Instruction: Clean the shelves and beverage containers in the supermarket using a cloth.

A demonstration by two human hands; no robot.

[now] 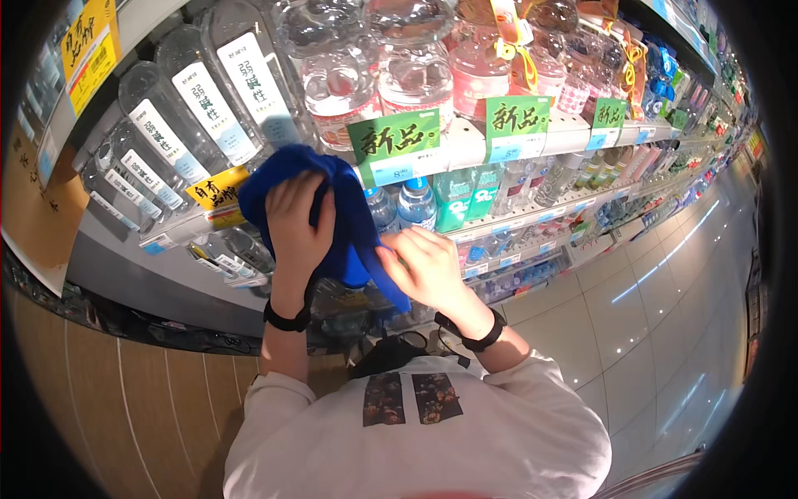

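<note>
A bright blue cloth (pixel 350 234) is bunched up against the front edge of a store shelf. My left hand (pixel 297 227) lies over the cloth, its fingers curled into the folds and the thumb apart on the right. With thumb and fingers, my right hand (pixel 425 262) takes the cloth's hanging right edge; a corner dangles below it. Behind the cloth, large clear water bottles (pixel 252 87) with white labels stand on the shelf. A green price sign (pixel 396 142) hangs from the shelf edge (pixel 464 140) just right of the cloth.
Pink-labelled bottles (pixel 477 78) stand farther right. Blue-capped bottles (pixel 416 203) and green cartons (pixel 453 199) fill the shelf below. A yellow price sign (pixel 218 193) sits left of the cloth. Tiled floor (pixel 617 299) runs along the right; wood-look flooring (pixel 143 399) lies at lower left.
</note>
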